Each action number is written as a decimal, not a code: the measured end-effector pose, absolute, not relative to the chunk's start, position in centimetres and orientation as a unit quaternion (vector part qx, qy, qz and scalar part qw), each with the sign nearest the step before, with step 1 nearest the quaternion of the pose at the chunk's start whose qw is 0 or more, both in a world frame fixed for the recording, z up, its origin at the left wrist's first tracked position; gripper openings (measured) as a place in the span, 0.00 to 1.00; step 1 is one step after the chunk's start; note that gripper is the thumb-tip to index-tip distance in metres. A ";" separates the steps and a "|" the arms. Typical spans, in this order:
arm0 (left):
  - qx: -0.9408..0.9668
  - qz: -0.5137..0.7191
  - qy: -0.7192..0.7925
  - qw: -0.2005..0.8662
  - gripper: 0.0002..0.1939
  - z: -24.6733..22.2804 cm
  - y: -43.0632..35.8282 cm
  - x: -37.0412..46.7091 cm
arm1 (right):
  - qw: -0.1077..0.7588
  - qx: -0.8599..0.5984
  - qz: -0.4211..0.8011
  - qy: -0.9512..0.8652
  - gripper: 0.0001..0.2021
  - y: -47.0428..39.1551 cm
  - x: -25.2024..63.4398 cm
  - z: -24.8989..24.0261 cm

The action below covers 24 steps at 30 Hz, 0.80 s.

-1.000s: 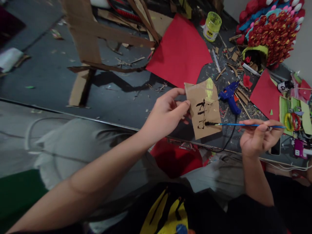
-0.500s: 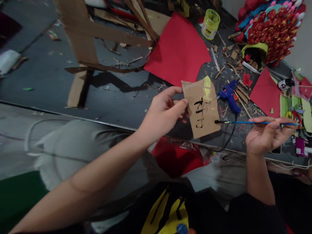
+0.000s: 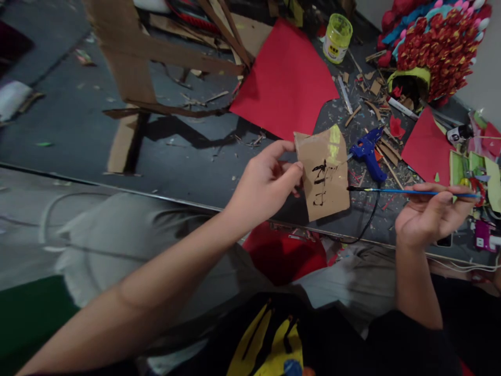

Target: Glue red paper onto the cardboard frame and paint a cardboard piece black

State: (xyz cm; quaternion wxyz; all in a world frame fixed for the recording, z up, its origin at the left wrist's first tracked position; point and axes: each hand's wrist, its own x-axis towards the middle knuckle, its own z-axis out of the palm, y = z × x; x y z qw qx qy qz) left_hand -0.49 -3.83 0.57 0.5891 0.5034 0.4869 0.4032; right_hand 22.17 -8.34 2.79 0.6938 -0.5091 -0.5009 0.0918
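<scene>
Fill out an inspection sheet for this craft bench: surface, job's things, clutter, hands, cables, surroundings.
Surface: dark table, littered with card scraps and specks.
Job's things: brown card piece with black brush marks, held up off the table; blue-handled paintbrush, black tip just right of the card's edge, not touching.
Clutter: red paper sheet, smaller red sheet, blue glue gun, yellow jar, cardboard strips.
Hands: left hand pinches the card's left edge; right hand holds the brush.
Cables: black cord runs from the glue gun over the table edge.
Surroundings: red scaled decoration at far right.
</scene>
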 end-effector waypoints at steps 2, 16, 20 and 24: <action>0.508 0.400 0.478 0.595 0.10 0.4 -3.9 -0.4 | 0.683 -0.519 0.116 -0.500 0.11 -8.5 22.0 2.6; 0.463 0.394 0.469 0.640 0.10 0.4 -3.7 -0.2 | 0.665 -0.507 0.192 -0.514 0.08 -9.3 20.8 2.8; 0.458 0.403 0.481 0.630 0.09 0.2 -3.6 -0.2 | 0.665 -0.513 0.207 -0.502 0.08 -9.3 20.6 2.6; 0.458 0.399 0.486 0.628 0.08 0.1 -3.5 -0.2 | 0.661 -0.528 0.198 -0.496 0.09 -9.2 20.7 2.4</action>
